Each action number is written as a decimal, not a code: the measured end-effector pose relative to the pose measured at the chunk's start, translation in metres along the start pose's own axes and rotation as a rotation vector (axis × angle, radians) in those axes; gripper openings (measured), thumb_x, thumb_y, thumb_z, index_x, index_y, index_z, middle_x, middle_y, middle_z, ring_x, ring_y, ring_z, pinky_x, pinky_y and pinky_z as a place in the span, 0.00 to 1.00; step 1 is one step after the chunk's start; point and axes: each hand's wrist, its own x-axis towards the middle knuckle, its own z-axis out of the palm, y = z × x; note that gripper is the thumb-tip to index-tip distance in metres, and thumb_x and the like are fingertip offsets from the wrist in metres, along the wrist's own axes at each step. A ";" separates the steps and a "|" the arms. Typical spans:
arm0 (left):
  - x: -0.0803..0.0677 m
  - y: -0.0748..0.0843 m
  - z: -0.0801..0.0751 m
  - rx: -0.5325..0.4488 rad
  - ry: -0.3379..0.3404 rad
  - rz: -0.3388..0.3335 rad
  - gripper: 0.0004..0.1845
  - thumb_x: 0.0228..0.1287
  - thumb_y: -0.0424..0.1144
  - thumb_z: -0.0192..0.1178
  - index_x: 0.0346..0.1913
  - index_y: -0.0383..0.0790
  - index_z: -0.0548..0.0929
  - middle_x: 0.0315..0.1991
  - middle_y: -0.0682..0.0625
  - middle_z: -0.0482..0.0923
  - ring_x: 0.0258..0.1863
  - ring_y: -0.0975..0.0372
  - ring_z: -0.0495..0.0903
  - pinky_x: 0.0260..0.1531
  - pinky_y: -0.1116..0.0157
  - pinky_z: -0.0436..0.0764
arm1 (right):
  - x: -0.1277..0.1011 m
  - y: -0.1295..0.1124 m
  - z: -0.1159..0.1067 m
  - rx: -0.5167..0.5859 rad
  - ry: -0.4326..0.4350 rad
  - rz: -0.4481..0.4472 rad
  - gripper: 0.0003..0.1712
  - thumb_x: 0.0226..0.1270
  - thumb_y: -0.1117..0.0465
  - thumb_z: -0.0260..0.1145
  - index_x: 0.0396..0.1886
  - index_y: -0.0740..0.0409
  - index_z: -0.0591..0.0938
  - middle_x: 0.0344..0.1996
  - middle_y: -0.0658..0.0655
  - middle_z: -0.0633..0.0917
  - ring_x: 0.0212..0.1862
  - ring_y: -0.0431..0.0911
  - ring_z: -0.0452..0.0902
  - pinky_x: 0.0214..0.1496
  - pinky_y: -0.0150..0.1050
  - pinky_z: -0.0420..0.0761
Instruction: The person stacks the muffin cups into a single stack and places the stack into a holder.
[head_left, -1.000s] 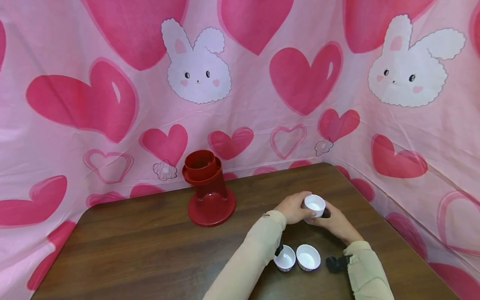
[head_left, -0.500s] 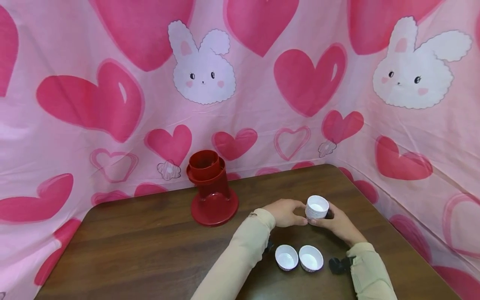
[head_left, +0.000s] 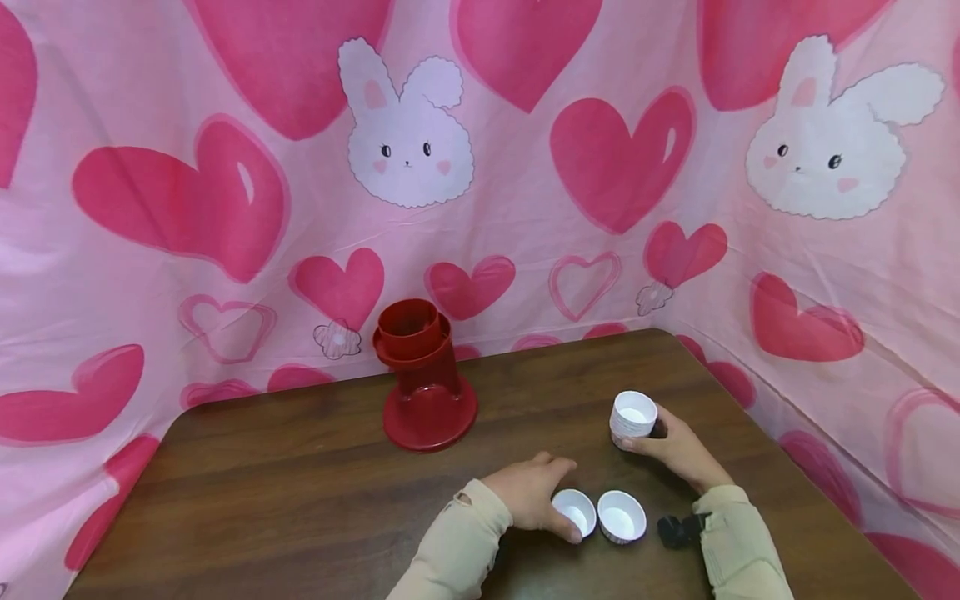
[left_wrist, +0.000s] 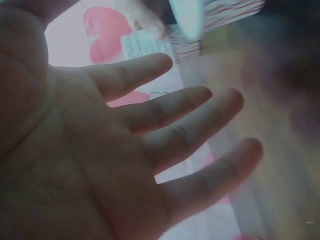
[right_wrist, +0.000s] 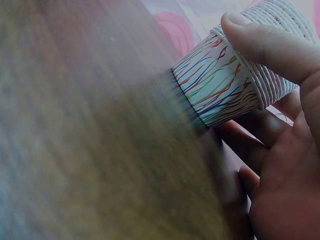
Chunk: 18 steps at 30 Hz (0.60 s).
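My right hand grips a nested stack of white paper baking cups at the table's right side. Up close in the right wrist view, the stack has colourful streaks on its outer wall and many rolled rims, with the thumb along the rims. My left hand is at a single cup, its thumb over the cup's near side; contact is unclear. In the left wrist view, that hand's fingers are spread and fairly straight, with nothing held. A second single cup stands right beside the first.
A red stand with a round base and cylindrical top is at the back of the brown wooden table. Pink heart-and-rabbit cloth hangs behind and to the right. A dark strap-mounted device sits by the right sleeve.
My left hand has let go of the stack and moved down and left to the single cups. The right hand still grips the stack in about the same place.
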 end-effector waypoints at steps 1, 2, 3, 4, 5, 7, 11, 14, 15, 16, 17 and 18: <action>-0.003 -0.002 0.003 -0.001 0.003 -0.015 0.46 0.46 0.54 0.81 0.69 0.46 0.74 0.56 0.49 0.76 0.52 0.60 0.80 0.51 0.66 0.77 | 0.000 -0.001 0.001 -0.002 -0.002 0.001 0.45 0.60 0.58 0.77 0.71 0.67 0.66 0.58 0.68 0.78 0.60 0.61 0.71 0.64 0.61 0.68; -0.005 -0.003 0.006 0.001 0.007 -0.026 0.47 0.45 0.54 0.81 0.69 0.46 0.74 0.55 0.49 0.76 0.50 0.59 0.80 0.50 0.65 0.78 | 0.001 -0.001 0.001 -0.002 -0.005 0.001 0.45 0.60 0.58 0.77 0.72 0.67 0.66 0.58 0.68 0.78 0.60 0.61 0.72 0.64 0.60 0.68; -0.007 -0.004 0.008 0.007 0.012 -0.032 0.47 0.44 0.54 0.82 0.69 0.46 0.74 0.54 0.49 0.76 0.49 0.60 0.80 0.49 0.66 0.78 | 0.001 -0.002 0.002 -0.004 -0.005 0.003 0.45 0.60 0.58 0.77 0.72 0.67 0.66 0.57 0.67 0.79 0.60 0.60 0.72 0.64 0.58 0.68; -0.008 -0.005 0.010 0.016 0.019 -0.034 0.47 0.43 0.54 0.82 0.69 0.46 0.74 0.54 0.49 0.76 0.48 0.60 0.80 0.48 0.66 0.78 | 0.001 -0.002 0.002 -0.007 -0.004 0.005 0.45 0.60 0.58 0.77 0.72 0.67 0.66 0.57 0.67 0.79 0.60 0.60 0.72 0.63 0.57 0.69; -0.008 -0.005 0.012 0.027 0.026 -0.036 0.47 0.43 0.54 0.82 0.68 0.46 0.74 0.53 0.49 0.77 0.47 0.60 0.81 0.48 0.66 0.78 | 0.001 -0.003 0.003 -0.007 -0.003 0.008 0.45 0.60 0.58 0.77 0.72 0.67 0.66 0.57 0.67 0.79 0.60 0.59 0.72 0.63 0.57 0.69; -0.007 -0.004 0.015 0.052 0.042 -0.035 0.47 0.42 0.54 0.83 0.68 0.46 0.74 0.52 0.49 0.77 0.47 0.60 0.80 0.47 0.66 0.78 | 0.001 -0.003 0.003 -0.008 -0.004 0.015 0.45 0.60 0.58 0.77 0.72 0.66 0.66 0.58 0.67 0.79 0.60 0.59 0.72 0.63 0.57 0.69; -0.006 -0.001 0.019 0.109 0.061 -0.042 0.46 0.40 0.54 0.83 0.65 0.47 0.75 0.49 0.51 0.77 0.46 0.60 0.80 0.43 0.67 0.78 | 0.000 -0.003 0.003 -0.008 -0.010 0.016 0.46 0.61 0.57 0.77 0.73 0.66 0.65 0.59 0.68 0.78 0.60 0.60 0.71 0.64 0.59 0.68; -0.005 0.001 0.020 0.137 0.078 -0.034 0.42 0.41 0.53 0.83 0.62 0.47 0.78 0.47 0.52 0.78 0.44 0.61 0.80 0.40 0.67 0.78 | 0.000 -0.003 0.002 -0.024 -0.004 0.008 0.46 0.61 0.58 0.77 0.73 0.67 0.65 0.58 0.68 0.78 0.60 0.60 0.72 0.63 0.58 0.69; -0.005 0.001 0.021 0.144 0.084 -0.026 0.40 0.41 0.52 0.83 0.60 0.48 0.78 0.45 0.52 0.79 0.43 0.61 0.80 0.40 0.67 0.78 | 0.000 -0.003 0.002 -0.028 -0.002 0.005 0.46 0.61 0.58 0.77 0.73 0.67 0.64 0.58 0.69 0.78 0.60 0.60 0.72 0.63 0.59 0.69; -0.004 0.000 0.021 0.150 0.091 -0.018 0.38 0.42 0.51 0.83 0.58 0.47 0.79 0.44 0.53 0.79 0.42 0.62 0.80 0.39 0.67 0.78 | 0.000 -0.003 0.002 -0.030 -0.002 0.005 0.46 0.61 0.58 0.77 0.73 0.68 0.64 0.58 0.69 0.78 0.59 0.61 0.72 0.63 0.59 0.70; -0.004 0.000 0.022 0.155 0.098 -0.010 0.36 0.43 0.51 0.82 0.57 0.47 0.80 0.43 0.53 0.79 0.41 0.63 0.80 0.38 0.68 0.78 | 0.000 -0.003 0.002 -0.037 0.000 0.005 0.46 0.61 0.58 0.76 0.73 0.68 0.64 0.58 0.69 0.78 0.59 0.61 0.72 0.63 0.60 0.70; -0.004 -0.001 0.022 0.158 0.104 -0.001 0.34 0.43 0.50 0.82 0.55 0.47 0.80 0.42 0.54 0.80 0.40 0.63 0.80 0.37 0.68 0.78 | 0.000 -0.003 0.002 -0.043 0.000 0.006 0.46 0.61 0.58 0.76 0.73 0.68 0.64 0.58 0.69 0.78 0.59 0.61 0.72 0.63 0.60 0.70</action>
